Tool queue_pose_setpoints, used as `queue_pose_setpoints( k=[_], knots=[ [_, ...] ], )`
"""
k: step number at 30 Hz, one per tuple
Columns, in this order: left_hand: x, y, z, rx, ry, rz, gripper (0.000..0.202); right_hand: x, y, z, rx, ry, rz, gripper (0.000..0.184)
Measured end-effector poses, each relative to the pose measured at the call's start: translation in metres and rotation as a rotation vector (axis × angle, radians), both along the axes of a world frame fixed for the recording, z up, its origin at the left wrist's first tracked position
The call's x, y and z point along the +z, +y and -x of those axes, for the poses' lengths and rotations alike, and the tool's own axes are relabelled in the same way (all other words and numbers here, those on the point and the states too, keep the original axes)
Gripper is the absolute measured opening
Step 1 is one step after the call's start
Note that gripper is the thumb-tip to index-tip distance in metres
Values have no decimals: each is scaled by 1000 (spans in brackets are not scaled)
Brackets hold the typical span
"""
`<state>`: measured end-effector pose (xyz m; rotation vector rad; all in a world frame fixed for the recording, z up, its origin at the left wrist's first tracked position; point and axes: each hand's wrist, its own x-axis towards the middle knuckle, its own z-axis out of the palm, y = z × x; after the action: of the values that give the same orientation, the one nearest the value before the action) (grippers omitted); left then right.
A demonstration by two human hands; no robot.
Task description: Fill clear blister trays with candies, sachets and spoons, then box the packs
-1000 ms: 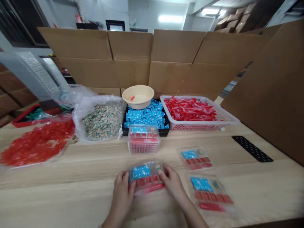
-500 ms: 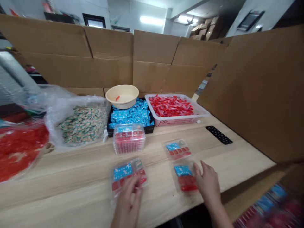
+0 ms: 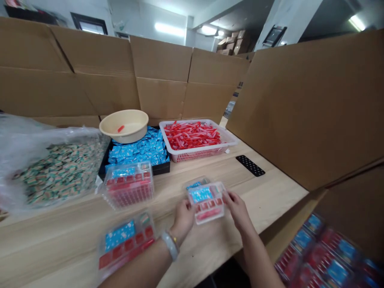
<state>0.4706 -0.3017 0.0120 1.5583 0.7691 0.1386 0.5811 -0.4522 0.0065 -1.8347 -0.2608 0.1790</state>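
Note:
Between my two hands is a clear plastic blister tray point(image 3: 210, 214) with a blue packet, several red squares and a red-pink stick in it. My left hand point(image 3: 183, 219), a pale bangle at its wrist, grips the tray's left edge. Its right edge is pinched by my right hand point(image 3: 237, 206). Partly hidden behind it, another filled tray point(image 3: 194, 185) lies on the table. To the left, under my left forearm, a similar filled tray point(image 3: 121, 242) rests, blurred. A stack of nested trays point(image 3: 129, 192) stands farther back.
Along the back stand a bag of small packets point(image 3: 63, 172), a black box of blue packets point(image 3: 138, 150), a cream bowl point(image 3: 124, 126) on that box, and a white basket of red sticks point(image 3: 199, 154). A black perforated strip point(image 3: 250, 165) lies right. Cardboard walls point(image 3: 306, 108) enclose the table; filled trays point(image 3: 315, 256) sit below right.
My left hand has left the left tray and moved right. Both hands now hold the front right tray, which is raised and overlaps the one behind. The view has swung right.

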Motion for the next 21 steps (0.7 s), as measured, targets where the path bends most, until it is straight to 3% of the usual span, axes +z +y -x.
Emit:
queue_pose_setpoints(
  k=[2, 5, 10, 13, 17, 21],
  knots=[
    [2, 10, -22, 53, 20, -42, 12, 7, 20, -30, 40, 33, -11, 30],
    [4, 18, -45, 104, 42, -53, 16, 4, 41, -56, 59, 88, -7, 26],
    [9, 11, -37, 22, -26, 51, 27, -4, 33, -40, 79, 150, -105, 36],
    [12, 10, -13, -78, -132, 102, 34, 6, 18, -11, 138, 258, -308, 46],
    [18, 23, 39, -143, -233, -83, 44, 32, 13, 35, 174, 393, -432, 49],
    [31, 46, 115, -23, -77, -307, 55, 49, 39, 85, 195, 411, -414, 44]
  ],
)
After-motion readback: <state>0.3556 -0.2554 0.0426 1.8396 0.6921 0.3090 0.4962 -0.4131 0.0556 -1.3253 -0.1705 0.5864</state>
